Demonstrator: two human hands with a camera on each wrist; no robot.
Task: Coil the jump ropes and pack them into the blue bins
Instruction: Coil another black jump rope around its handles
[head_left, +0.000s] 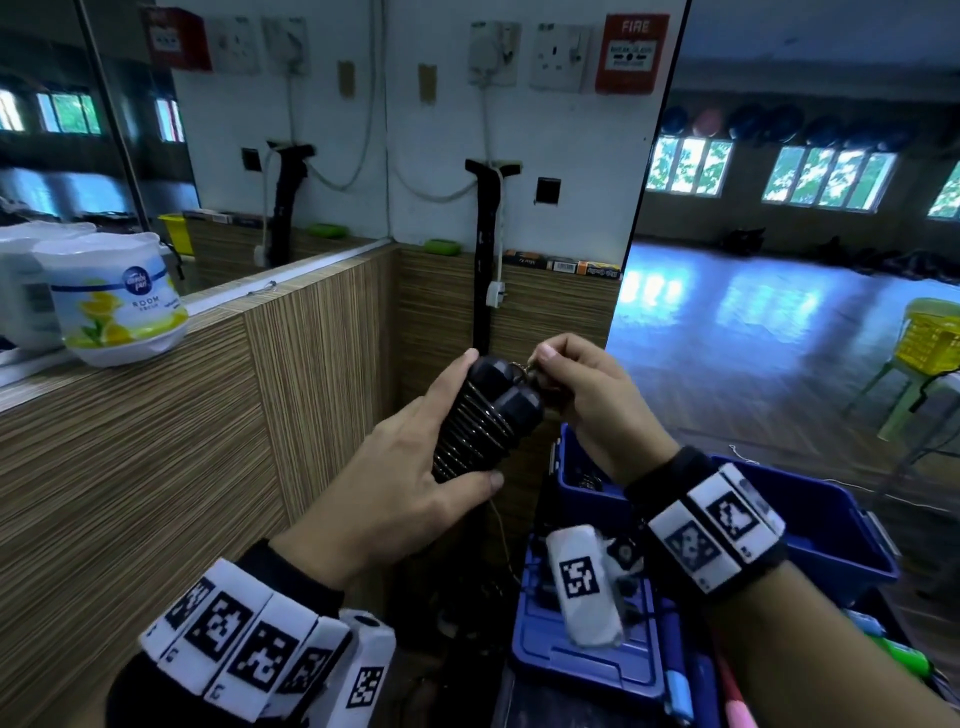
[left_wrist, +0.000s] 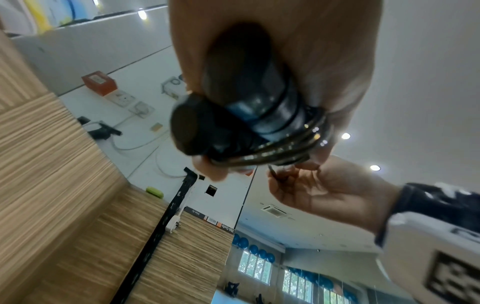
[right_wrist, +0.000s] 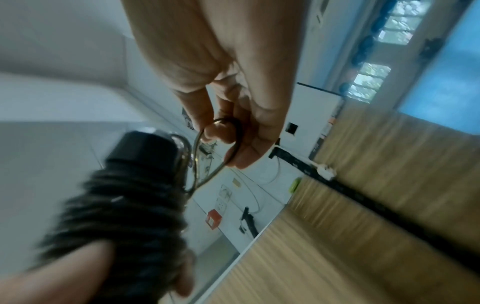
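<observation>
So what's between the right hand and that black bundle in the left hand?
A short loop of rope, pinched by the right hand, runs to the wrapped handles held by the left hand; the right wrist view shows it.

**Wood counter and ledges, what sits on them**

Striped wood-grain counter (head_left: 156, 441) runs along my left. On top of it: white room-freshener tub (head_left: 122, 301) with lemon print, upright, near the mirror edge; another pale tub (head_left: 21, 291) just beside it on its left, partly cut off. Back ledge (head_left: 550, 278) of the same wood carries a green soap-like block (head_left: 441, 246) and a row of flat boxes (head_left: 563, 264) lying on their sides. White plug (head_left: 496, 293) hangs against the front panel there. Below my right wrist, blue bins (head_left: 831, 525) stand stacked; what they rest on I can't tell.
</observation>
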